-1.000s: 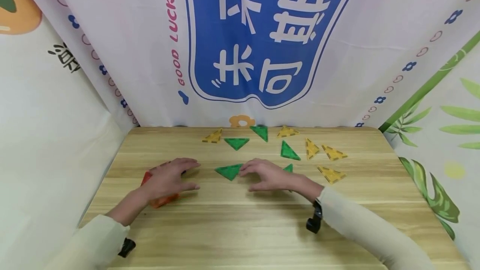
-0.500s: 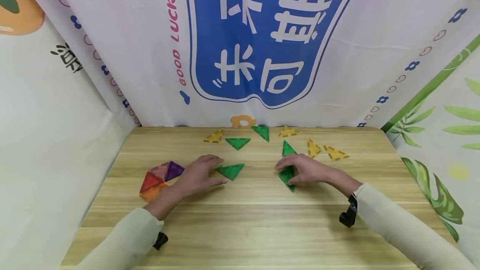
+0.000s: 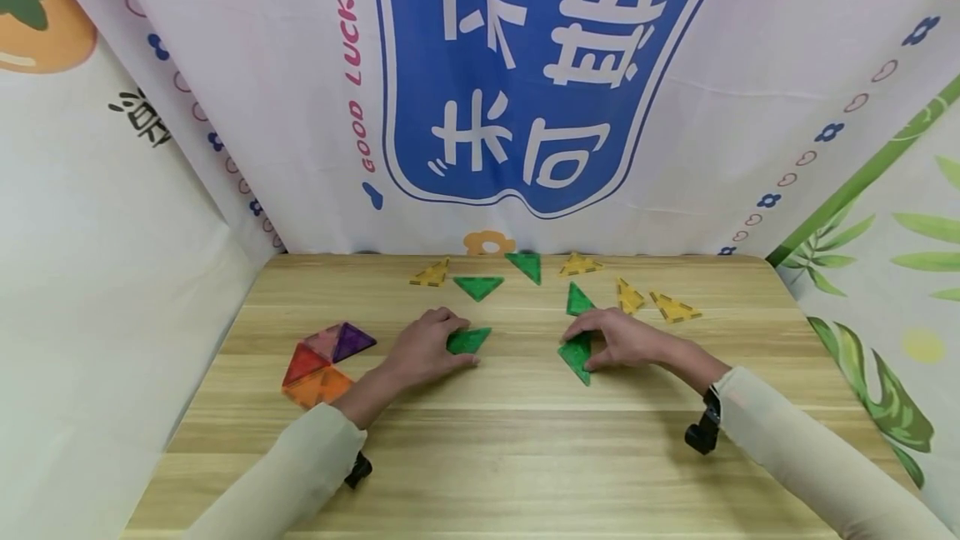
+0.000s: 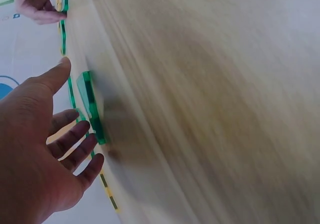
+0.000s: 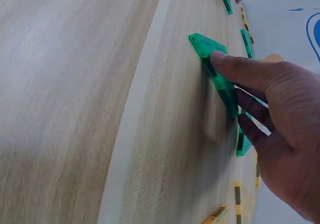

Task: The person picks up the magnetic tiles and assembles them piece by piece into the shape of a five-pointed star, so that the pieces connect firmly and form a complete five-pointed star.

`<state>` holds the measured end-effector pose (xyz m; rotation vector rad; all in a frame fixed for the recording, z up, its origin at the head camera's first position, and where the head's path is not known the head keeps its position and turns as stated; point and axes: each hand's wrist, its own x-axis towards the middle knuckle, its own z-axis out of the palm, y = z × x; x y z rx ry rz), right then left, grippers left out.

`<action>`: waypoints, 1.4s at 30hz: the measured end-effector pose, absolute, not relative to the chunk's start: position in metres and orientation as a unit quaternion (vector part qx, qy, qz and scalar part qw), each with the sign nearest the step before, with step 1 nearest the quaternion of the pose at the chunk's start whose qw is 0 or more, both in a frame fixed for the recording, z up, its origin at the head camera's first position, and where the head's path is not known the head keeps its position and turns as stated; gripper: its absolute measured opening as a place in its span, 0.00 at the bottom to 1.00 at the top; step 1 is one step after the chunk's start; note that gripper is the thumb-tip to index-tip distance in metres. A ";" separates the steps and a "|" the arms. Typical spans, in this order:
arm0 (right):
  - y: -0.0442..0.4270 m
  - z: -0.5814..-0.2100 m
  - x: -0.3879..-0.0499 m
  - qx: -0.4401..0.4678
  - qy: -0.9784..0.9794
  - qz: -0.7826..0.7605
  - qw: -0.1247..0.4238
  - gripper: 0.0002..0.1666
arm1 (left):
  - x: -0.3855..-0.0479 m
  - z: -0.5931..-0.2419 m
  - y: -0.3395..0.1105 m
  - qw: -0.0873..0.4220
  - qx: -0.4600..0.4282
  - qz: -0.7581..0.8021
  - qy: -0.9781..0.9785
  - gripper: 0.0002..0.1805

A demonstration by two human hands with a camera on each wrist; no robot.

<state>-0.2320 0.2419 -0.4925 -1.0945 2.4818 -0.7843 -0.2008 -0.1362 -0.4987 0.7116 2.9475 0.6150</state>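
My left hand (image 3: 427, 348) reaches over the left part of a green triangular magnetic tile (image 3: 470, 341). In the left wrist view its thumb stands apart from the spread, slightly bent fingers (image 4: 75, 139), with the tile's edge just beyond them. My right hand (image 3: 618, 338) pinches a second green triangular tile (image 3: 577, 356) between thumb and fingers. The right wrist view has the thumb on this tile (image 5: 212, 67) and the fingertips at its far edge. Another green triangle (image 3: 579, 300) lies just behind the right hand.
Left of the left hand lies a fan of tiles: purple (image 3: 352, 342), pink (image 3: 324, 340), red (image 3: 304, 363) and orange (image 3: 315, 390). Two green triangles (image 3: 478, 287) and several yellow triangles (image 3: 674, 307) lie toward the back of the wooden table (image 3: 480, 457), before a printed cloth.
My left hand has moved right from the colored fan to the green tile. My right hand has moved right, away from that tile, to another green one and now pinches it.
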 end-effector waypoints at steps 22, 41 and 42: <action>0.246 -0.497 -0.231 -0.357 0.871 -0.303 0.151 0.28 | -0.202 -0.501 -0.155 0.038 0.207 0.265 0.941 0.31; 0.242 -0.500 -0.230 -0.330 0.820 -0.413 0.218 0.16 | -0.218 -0.498 -0.190 0.065 0.294 0.244 0.922 0.35; 0.240 -0.502 -0.230 -0.330 0.816 -0.421 0.218 0.16 | -0.219 -0.498 -0.192 0.070 0.301 0.241 0.920 0.35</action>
